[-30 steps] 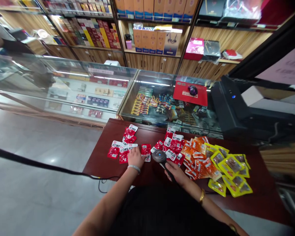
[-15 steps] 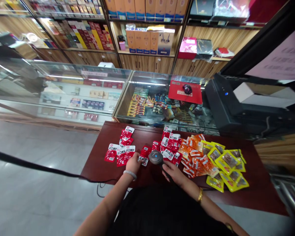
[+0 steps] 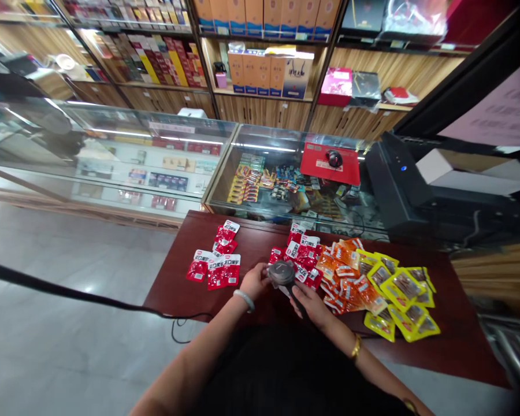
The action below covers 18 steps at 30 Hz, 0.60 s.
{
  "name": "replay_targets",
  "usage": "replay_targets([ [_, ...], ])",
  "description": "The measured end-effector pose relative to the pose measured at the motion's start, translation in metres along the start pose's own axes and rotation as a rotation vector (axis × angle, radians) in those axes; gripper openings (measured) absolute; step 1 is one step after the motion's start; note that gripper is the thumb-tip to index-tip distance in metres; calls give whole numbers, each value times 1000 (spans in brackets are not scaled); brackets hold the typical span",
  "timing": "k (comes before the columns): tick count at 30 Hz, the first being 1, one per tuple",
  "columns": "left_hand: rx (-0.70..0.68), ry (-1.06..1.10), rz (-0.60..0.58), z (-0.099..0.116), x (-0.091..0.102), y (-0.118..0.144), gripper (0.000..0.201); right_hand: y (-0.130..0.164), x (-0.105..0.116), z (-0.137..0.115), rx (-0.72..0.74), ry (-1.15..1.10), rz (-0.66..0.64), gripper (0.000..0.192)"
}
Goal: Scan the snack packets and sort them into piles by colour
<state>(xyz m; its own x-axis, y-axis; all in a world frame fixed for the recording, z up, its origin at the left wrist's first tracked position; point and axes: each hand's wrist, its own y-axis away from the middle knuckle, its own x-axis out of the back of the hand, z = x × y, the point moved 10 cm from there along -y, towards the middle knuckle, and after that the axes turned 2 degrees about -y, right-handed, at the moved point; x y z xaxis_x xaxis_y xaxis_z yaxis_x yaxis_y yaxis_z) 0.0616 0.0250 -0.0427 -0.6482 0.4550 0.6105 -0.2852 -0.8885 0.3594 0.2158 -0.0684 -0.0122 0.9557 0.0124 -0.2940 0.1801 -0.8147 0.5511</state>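
Observation:
My right hand [image 3: 309, 301] is wrapped round the handle of a dark handheld barcode scanner [image 3: 281, 273], its head pointing away from me over the table. Close against the scanner's left side, the fingers of my left hand [image 3: 255, 281] pinch a snack packet [image 3: 285, 290], mostly hidden under the scanner head. Just beyond the scanner lies a heap of red-and-white snack packets [image 3: 305, 254]. A smaller group of the same red packets [image 3: 223, 271] is to the left of my left hand. Orange packets [image 3: 349, 277] lie to the right of my right hand.
Yellow packets [image 3: 401, 289] lie on the right of the dark red table [image 3: 169, 283]. Behind it stands a glass display counter [image 3: 260, 211] with a red mat [image 3: 307, 164] and mouse. A dark machine [image 3: 390, 190] is at right; a black cable [image 3: 91, 296] crosses the left side.
My left hand has moved right to the scanner, taking a red packet from the tabletop under the scanner head. The right hand still holds the scanner, and the view has shifted slightly.

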Motion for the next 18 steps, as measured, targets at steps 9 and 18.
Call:
replay_targets([
  [9, 294, -529, 203, -69, 36, 38, 85, -10, -24, 8, -54, 99, -102, 57],
  [18, 254, -465, 281, -61, 56, 31, 56, -17, -26, 21, -69, 143, -137, 58],
])
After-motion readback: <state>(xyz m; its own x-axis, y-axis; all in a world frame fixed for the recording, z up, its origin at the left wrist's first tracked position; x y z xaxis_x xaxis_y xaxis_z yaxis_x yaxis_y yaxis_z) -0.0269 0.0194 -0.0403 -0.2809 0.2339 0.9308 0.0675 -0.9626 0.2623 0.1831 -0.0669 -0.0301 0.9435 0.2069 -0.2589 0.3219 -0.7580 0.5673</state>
